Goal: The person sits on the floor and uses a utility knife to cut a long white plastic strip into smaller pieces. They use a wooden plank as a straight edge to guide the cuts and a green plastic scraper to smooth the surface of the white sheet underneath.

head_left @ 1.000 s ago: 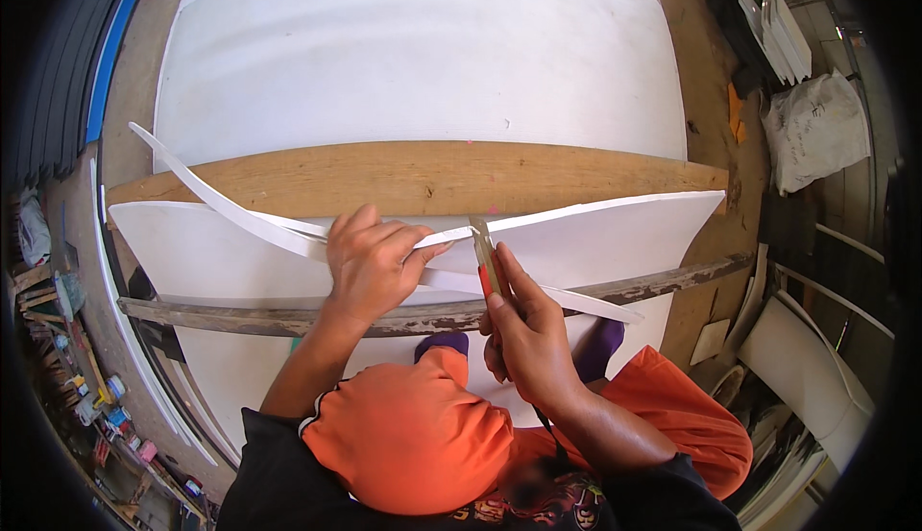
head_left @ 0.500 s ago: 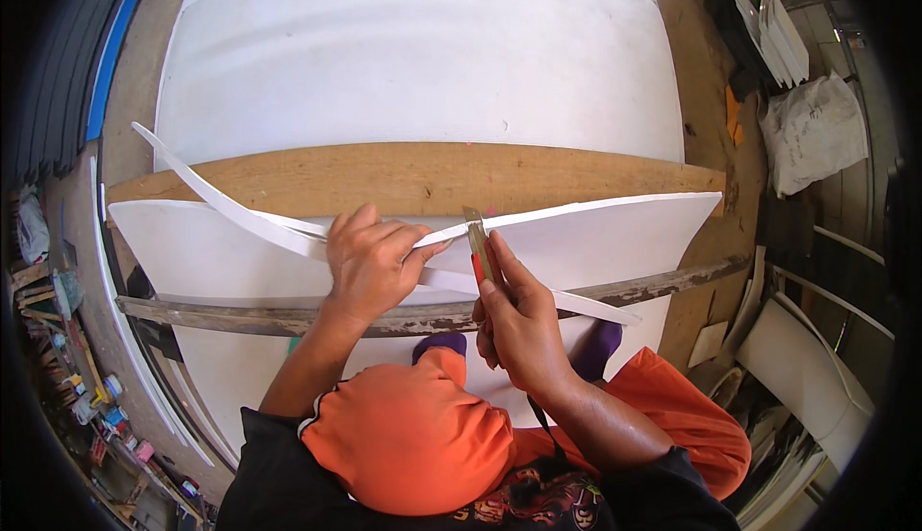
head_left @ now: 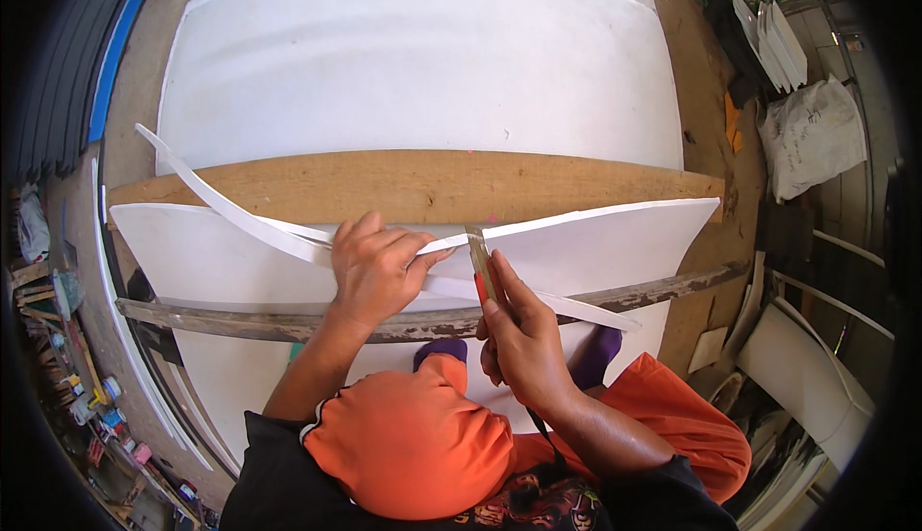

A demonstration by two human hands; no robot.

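Right hand of mine is closed around a flat metal knife with a red-sided handle, its blade meeting the upper edge of a broad, flexible white sheet. Half a second ago the tip stood further out past that edge; now I have it drawn back a little toward me. With my left hand I grip the same stretch of the sheet's edge as before, just left of the blade. A long, narrow, curling white strip runs beneath that hand; whether my fingers hold it too, I cannot tell. The sheet lies between a brown wooden board and a weathered dark wooden bar, which crosses it. Coloured printing shows on my black shirt, and dark marks on a crumpled white sack are too small to read.
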